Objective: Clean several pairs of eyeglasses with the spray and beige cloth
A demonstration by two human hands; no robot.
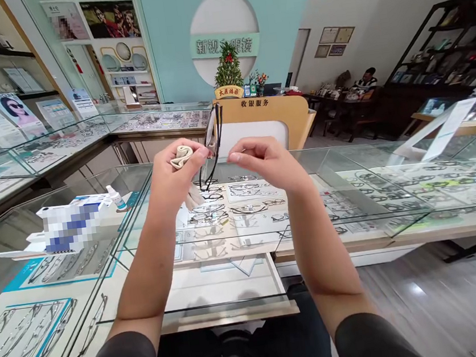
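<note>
A pair of eyeglasses (219, 129) with thin black temples is held up in front of me, turned edge-on. My left hand (164, 175) is closed on it, thumb and fingers pinching near a lens. Bunched in that same hand is a cream cleaning cloth (182, 157), one end hanging below the palm. Just right of the eyeglasses, and apart from them, is my right hand (268, 160). Its fingers are curled, with the thumb close to the index finger, and nothing shows between them. Both hands are above the glass display counter (254, 245).
Rows of eyeglass frames (248, 209) lie inside the counter. An open drawer (224, 283) juts toward me below. On the left glass top stand a white spray bottle (115, 198) and a white box (71, 220). A wooden cashier stand (299, 111) is beyond; a person (367, 80) sits far right.
</note>
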